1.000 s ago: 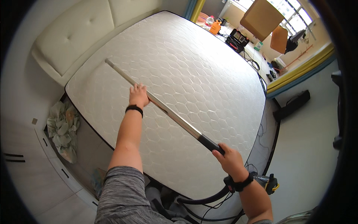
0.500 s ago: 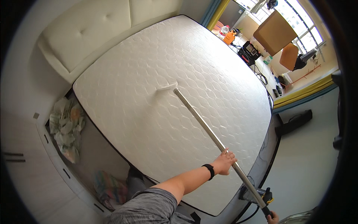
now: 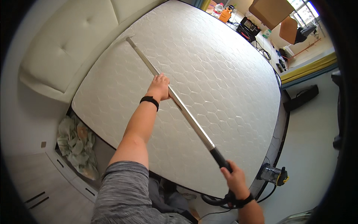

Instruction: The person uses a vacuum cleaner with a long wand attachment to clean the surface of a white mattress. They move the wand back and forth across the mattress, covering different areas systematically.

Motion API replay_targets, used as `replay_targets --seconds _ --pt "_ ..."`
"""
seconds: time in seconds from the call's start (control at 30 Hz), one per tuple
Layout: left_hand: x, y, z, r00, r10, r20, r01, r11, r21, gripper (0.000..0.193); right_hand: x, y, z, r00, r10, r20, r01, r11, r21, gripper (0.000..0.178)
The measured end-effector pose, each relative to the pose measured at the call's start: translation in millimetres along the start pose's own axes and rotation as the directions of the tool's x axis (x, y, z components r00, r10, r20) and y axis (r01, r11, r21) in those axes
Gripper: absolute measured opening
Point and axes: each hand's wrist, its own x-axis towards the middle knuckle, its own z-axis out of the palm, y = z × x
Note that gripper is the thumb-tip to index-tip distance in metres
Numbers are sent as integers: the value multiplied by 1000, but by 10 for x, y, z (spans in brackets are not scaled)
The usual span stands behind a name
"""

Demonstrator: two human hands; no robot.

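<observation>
A long metal vacuum wand (image 3: 192, 121) slants across the white quilted mattress (image 3: 231, 97). My left hand (image 3: 159, 88) is closed round its tube, partway up, the arm stretched out over the mattress. Lower right, my right hand (image 3: 235, 180) grips the black handle (image 3: 220, 158) at the wand's near end. A black hose (image 3: 212, 201) bends away below that hand. At the far end, the pale flat nozzle (image 3: 126, 38) lies at the mattress edge beside the cream headboard (image 3: 74, 41).
A machine with a clear canister (image 3: 270, 174) stands on the floor right of the mattress. Plastic bags (image 3: 76, 143) are heaped at the left by the drawers (image 3: 44, 186). Far right are an orange bottle (image 3: 226, 15), a black case (image 3: 250, 27), cables and a cardboard box (image 3: 270, 13).
The nozzle has slid from mid-mattress up and left to the headboard side. Both hands have moved forward and left with the wand, and my right hand has come fully into view.
</observation>
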Motion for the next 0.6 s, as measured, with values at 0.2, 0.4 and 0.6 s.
replay_targets --seconds 0.2,0.4,0.6 --pt "-1496 755 478 984 147 99 -150 988 20 65 -1562 888 405 903 329 276 -342 940 -2 50" --pt "-2614 952 555 961 273 35 -269 959 -84 44 -2809 1198 796 778 426 461 -458 888 -47 46" --pt "-1962 -200 146 939 338 58 -337 941 -25 45 -2292 -232 1472 758 525 387 -561 827 -25 46"
